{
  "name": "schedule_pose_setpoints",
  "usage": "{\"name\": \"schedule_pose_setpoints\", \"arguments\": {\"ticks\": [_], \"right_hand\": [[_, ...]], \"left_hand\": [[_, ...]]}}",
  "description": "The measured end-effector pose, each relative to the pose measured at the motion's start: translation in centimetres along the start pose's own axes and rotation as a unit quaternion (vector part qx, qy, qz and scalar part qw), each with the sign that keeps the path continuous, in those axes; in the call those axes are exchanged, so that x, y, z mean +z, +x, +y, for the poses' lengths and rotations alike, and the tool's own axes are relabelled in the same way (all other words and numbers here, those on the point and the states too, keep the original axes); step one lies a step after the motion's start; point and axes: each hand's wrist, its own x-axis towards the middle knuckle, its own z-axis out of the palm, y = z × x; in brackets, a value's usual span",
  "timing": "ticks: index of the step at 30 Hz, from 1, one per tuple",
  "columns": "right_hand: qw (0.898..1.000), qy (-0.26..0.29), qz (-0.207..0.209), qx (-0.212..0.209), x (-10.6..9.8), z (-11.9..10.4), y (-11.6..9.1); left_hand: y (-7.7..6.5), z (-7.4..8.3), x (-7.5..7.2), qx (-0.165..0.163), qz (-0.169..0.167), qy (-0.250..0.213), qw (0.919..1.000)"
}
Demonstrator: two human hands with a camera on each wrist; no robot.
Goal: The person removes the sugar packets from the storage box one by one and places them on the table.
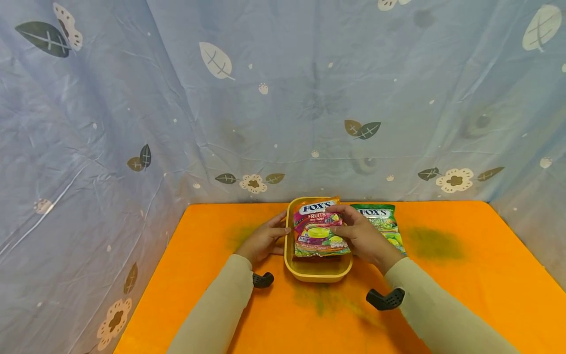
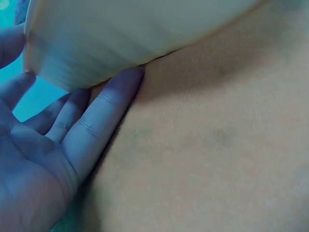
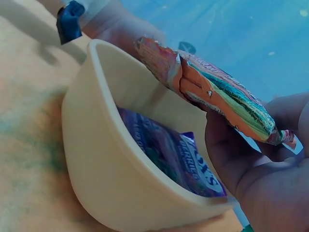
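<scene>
My right hand (image 1: pixel 364 238) pinches the right side of an orange and pink candy bag (image 1: pixel 315 236) marked FOX'S Fruits. That bag is held over a yellow plastic tub (image 1: pixel 318 279), tilted above its opening in the right wrist view. Inside the tub lies a purple FOX'S candy bag (image 3: pixel 166 150) with Berries lettering, hidden from the head view. At the tub's left wall, my left hand (image 1: pixel 261 241) rests with fairly straight fingers, the thumb at the rim. Its fingertips touch low on the tub's outside (image 2: pixel 106 48) in the left wrist view.
A green FOX'S candy bag (image 1: pixel 386 223) lies on the orange table (image 1: pixel 442 295) right of the tub, partly behind my right hand. Patterned blue-grey curtains (image 1: pixel 283 123) stand along the table's back and sides. Black wrist mounts (image 1: pixel 384 299) sit on both sleeves.
</scene>
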Motion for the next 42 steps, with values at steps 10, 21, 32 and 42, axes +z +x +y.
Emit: {"name": "schedule_pose_setpoints", "arguments": {"ticks": [10, 21, 32, 42], "right_hand": [[0.999, 0.017, 0.019, -0.021, -1.7, -0.1, -0.7], [0.997, 0.050, 0.028, -0.047, -3.9, -0.4, -1.9], [0.994, 0.061, 0.047, -0.073, -6.7, -0.2, -3.2], [0.994, 0.030, 0.081, -0.071, -9.5, -0.5, -4.8]], "left_hand": [[-0.4, -0.1, -0.1, -0.004, 0.005, 0.016, 0.9998], [-0.5, 0.1, 0.0, 0.003, -0.007, 0.013, 0.9999], [-0.7, 0.1, 0.1, 0.001, -0.007, 0.018, 0.9998], [-0.7, 0.0, -0.2, -0.003, -0.001, 0.017, 0.9999]]}}
